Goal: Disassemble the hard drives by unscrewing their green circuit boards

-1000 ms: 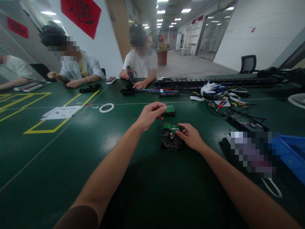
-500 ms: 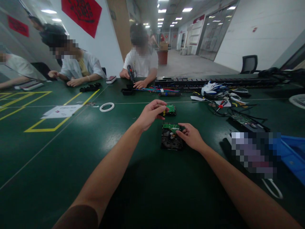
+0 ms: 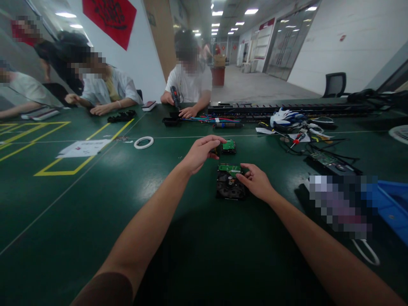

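Here I am with the near hard drive (image 3: 230,189) right in front of me, lying flat on the green table (image 3: 63,229), its green circuit board (image 3: 231,168) at the far end. My left hand (image 3: 202,154) hangs just beyond and left of that drive, thumb and fingers closed around a small dark object (image 3: 216,151), mostly covered by the fingers, so I can't make out what it is. My right hand (image 3: 255,180) sits at the drive's right edge, loosely curled, thumb and forefinger right by the circuit board; whether they're pinching the drive or only resting there, I can't tell.

Just beyond the near drive lies a far hard drive (image 3: 228,146), green board up, partly behind my left fingertips. Out to the near drive's left, a white ring (image 3: 143,143), then paper sheets (image 3: 83,148) further over. Off to its right and beyond, a red screwdriver (image 3: 298,138) and a heap of gloves (image 3: 285,117); a blue bin (image 3: 392,199) stands well to its right. Across the table, beyond and left of it, a co-worker (image 3: 188,85) grips a power screwdriver (image 3: 174,97).
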Demonstrator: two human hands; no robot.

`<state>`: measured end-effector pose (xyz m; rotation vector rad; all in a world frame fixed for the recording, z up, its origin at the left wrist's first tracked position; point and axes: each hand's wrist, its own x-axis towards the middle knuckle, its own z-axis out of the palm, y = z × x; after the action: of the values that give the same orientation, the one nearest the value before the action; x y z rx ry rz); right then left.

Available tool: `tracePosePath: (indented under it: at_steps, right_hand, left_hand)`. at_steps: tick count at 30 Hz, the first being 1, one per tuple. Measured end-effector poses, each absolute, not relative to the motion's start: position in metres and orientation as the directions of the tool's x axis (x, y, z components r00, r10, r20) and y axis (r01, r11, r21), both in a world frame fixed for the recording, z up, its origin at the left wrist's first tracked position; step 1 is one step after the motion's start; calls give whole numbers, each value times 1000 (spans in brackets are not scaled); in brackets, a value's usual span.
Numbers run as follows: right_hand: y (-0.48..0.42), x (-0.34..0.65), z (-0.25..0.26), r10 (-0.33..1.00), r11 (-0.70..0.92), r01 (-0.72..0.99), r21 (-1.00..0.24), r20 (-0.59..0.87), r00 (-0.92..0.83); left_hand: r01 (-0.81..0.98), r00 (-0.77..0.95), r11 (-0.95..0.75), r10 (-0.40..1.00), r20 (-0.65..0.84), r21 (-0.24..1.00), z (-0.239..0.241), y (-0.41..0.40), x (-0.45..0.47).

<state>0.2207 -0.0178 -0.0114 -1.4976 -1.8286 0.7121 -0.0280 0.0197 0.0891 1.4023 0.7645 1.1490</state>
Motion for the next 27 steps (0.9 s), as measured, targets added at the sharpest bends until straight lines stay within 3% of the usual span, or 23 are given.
tracePosePath:
  at_steps: [13,27]
  right_hand:
    - [-18,220,-9,974,226,637,-737,175,-144]
    - [-19,220,-8,976,218,625,-750,168,-140]
  left_hand:
    - [-296,345,-114,913,217,948,85,22,-26]
    - [-129,294,-202,927,231,971,84,19,-25]
